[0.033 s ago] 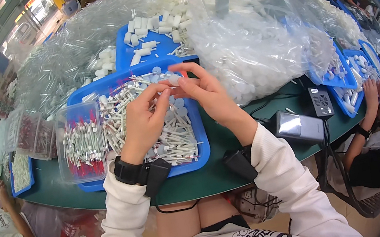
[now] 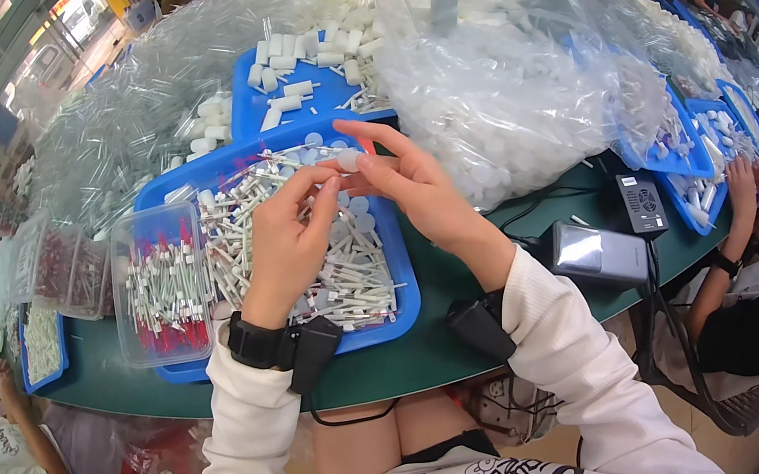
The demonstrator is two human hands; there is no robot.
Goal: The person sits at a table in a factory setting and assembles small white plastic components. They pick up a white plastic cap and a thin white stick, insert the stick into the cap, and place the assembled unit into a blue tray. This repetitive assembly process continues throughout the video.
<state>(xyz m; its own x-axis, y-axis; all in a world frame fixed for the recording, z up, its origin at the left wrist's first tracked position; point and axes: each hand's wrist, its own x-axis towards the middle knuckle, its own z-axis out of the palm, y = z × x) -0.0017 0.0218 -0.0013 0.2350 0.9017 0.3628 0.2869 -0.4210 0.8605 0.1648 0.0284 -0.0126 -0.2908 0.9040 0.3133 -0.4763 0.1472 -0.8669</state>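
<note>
My two hands meet above the far part of a blue tray (image 2: 404,306). In my right hand (image 2: 428,193), a small translucent white round cap (image 2: 348,158) is pinched between thumb and fingers, with the index finger raised. My left hand (image 2: 293,244) is closed in a pinch right beside the cap; what its fingertips hold is hidden. Below them, the tray holds a heap of thin white stick-like parts (image 2: 348,288) and several round translucent caps (image 2: 363,224). A clear plastic box (image 2: 125,327) of white sticks with red ends stands at the tray's left side.
Behind the tray are another blue tray (image 2: 329,94) with white cylinders, a pile of clear tubes (image 2: 125,119) and a large clear bag (image 2: 497,94) of white pieces. A power bank (image 2: 597,251) and a black adapter (image 2: 640,203) with cables lie right. Co-workers' hands (image 2: 743,191) are at the far right.
The index finger of my right hand has lifted slightly. Both hands and the cap otherwise stay in place.
</note>
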